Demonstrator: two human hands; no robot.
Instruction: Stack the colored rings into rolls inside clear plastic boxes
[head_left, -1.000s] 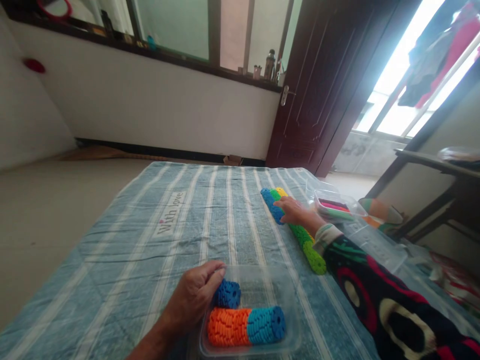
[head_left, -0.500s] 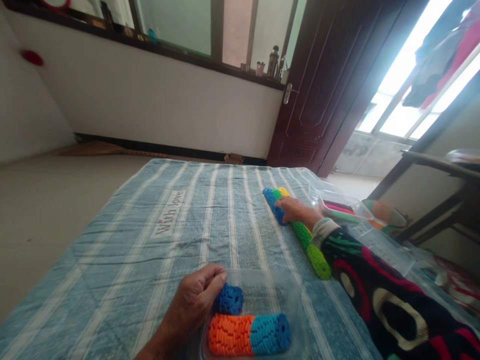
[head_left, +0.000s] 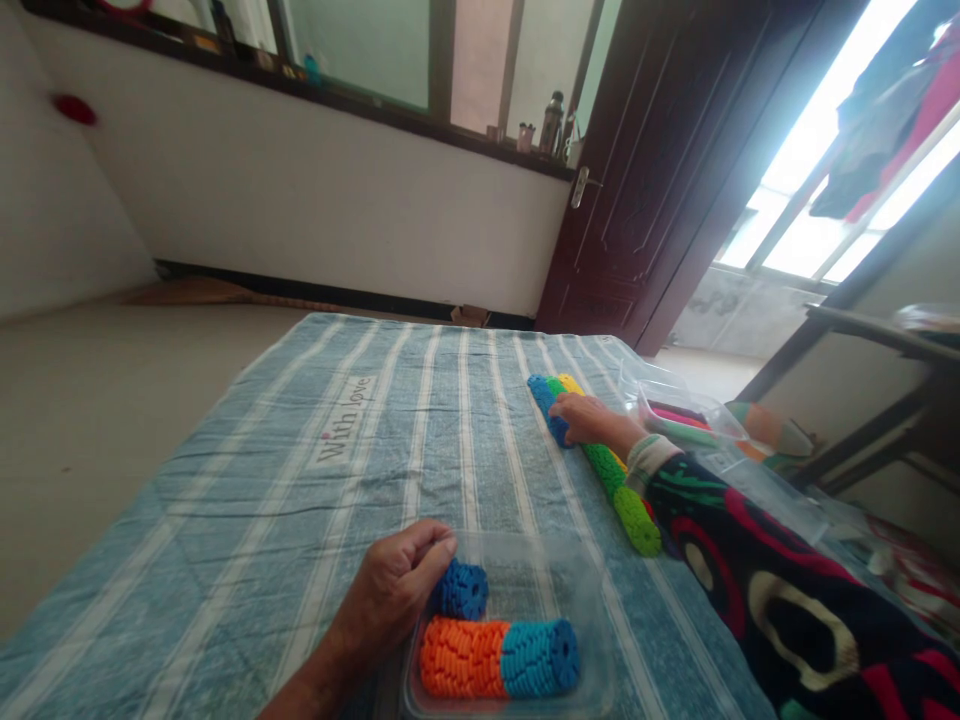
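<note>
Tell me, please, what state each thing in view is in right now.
Left hand: fingers closed on the short blue roll.
Short blue roll: lying in the clear tray.
Orange-and-blue roll: lying in the tray, untouched.
Clear tray: lidless, on the striped cloth.
Right hand: resting on the far blue roll; grip unclear.
Green roll: lying on the cloth.

White wall (head_left: 300,210), dark wooden door (head_left: 660,170), bright window (head_left: 810,230) at right.
</note>
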